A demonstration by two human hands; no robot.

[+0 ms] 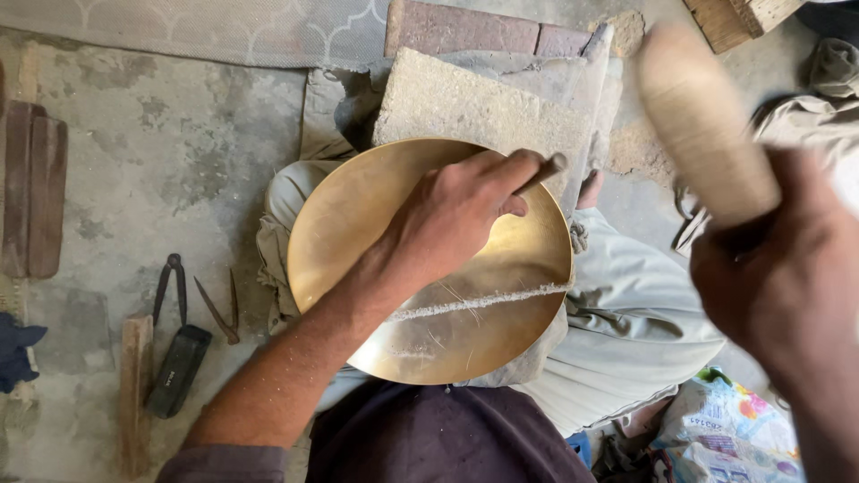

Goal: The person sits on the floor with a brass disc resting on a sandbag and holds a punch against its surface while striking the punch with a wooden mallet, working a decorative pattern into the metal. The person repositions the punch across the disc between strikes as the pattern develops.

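Mid-strike on a chasing/engraving pass, by the look of it: left hand [456, 219] closed round a thin dark punch or chisel [540, 172], tip down near far rim of shallow brass dish [358, 233]; right hand [787, 277] raised at frame right, fist shut on pale wooden mallet [698, 121], blurred w/ motion. Dish resting tilted on lap, propped vs. grey stone slab [474, 107] behind, cloth under it. Bright scored line [474, 304] across lower half of dish, a few fainter scratches nr it. Judged: one line cut already, tool now placed at another spot by rim. Next blow calls for punch kept steady at its angle, mallet landing square on butt end, dish not slipping on knees. Risks: mallet coming in from well off to the right, knuckles close to butt end; smooth dish likely to skid. Around: dividers/compass [170, 286] and black case [179, 368] on concrete floor at left, two small pointed tools [224, 313] just beside, wooden stick [134, 394] nr them, dark planks [34, 201] far left, red brick [483, 31] past slab, printed plastic bag [725, 429] lower right. Nothing lying betw. mallet and punch.
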